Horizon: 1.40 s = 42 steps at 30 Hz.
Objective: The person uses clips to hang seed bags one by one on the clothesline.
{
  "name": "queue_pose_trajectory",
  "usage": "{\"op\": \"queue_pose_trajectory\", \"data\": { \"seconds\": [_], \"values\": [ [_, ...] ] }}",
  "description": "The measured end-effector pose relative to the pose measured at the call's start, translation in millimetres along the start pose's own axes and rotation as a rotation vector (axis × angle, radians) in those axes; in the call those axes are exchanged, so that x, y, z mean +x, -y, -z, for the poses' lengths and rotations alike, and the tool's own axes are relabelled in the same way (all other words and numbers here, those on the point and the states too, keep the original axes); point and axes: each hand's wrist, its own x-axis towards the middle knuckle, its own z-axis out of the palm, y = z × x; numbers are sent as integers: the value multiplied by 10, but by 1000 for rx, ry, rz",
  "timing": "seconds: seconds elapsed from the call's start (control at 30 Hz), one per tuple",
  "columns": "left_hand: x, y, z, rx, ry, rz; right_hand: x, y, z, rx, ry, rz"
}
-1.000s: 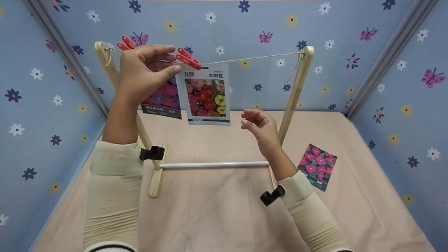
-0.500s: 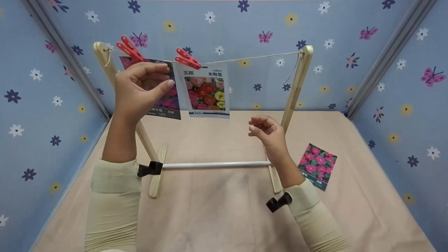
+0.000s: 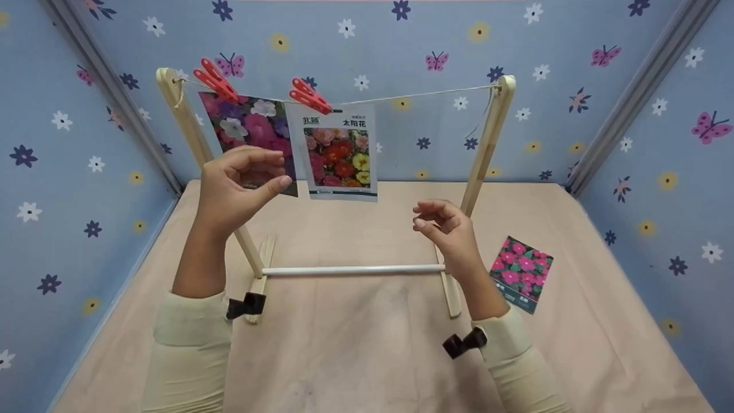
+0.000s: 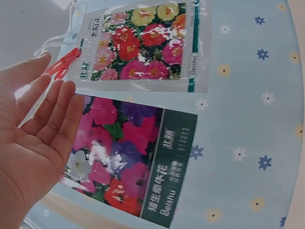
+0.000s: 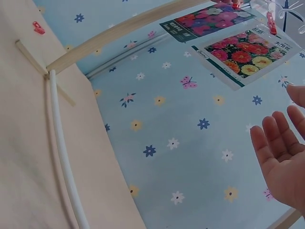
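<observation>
Two flower seed packets hang from a string (image 3: 418,96), each held by a red clothespin. The purple-and-pink packet (image 3: 252,123) hangs at the left under one clothespin (image 3: 215,81). Beside it is the white-bordered packet (image 3: 340,155) under the other clothespin (image 3: 309,96). My left hand (image 3: 232,192) is in front of the purple-and-pink packet and overlaps its lower part in the head view. Its fingers are loosely bent around nothing. Lower and to the right, my right hand (image 3: 453,241) also holds nothing, fingers relaxed, near the right post (image 3: 487,146).
A pink-flowered packet (image 3: 523,272) lies on the cloth right of the stand. A white rod (image 3: 352,270) joins the stand's wooden feet; the left post (image 3: 192,129) rises behind my left hand. Another red clothespin (image 5: 38,27) lies on the cloth in the right wrist view.
My left hand has come down from the string near the clothespins, uncovering the left clothespin and the packet's top. My right hand has drifted down and slightly right. Both packets remain hanging.
</observation>
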Motion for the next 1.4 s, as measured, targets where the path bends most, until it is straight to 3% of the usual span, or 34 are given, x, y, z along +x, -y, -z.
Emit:
{"op": "queue_pose_trajectory", "data": {
  "seconds": [0.43,0.63,0.83,1.1,1.4],
  "values": [
    [-429,201,-55,-113,63,114,-208,47,171,-170,114,47],
    [-628,288,-65,-161,86,169,-321,43,258,-192,131,52],
    [-808,417,-75,-177,99,214,-445,13,352,-250,112,46],
    [-1061,502,-66,-177,58,259,-605,-53,499,-257,71,62],
    [-1294,563,-15,-163,15,344,-802,-102,699,-248,-3,1]
  ]
}}
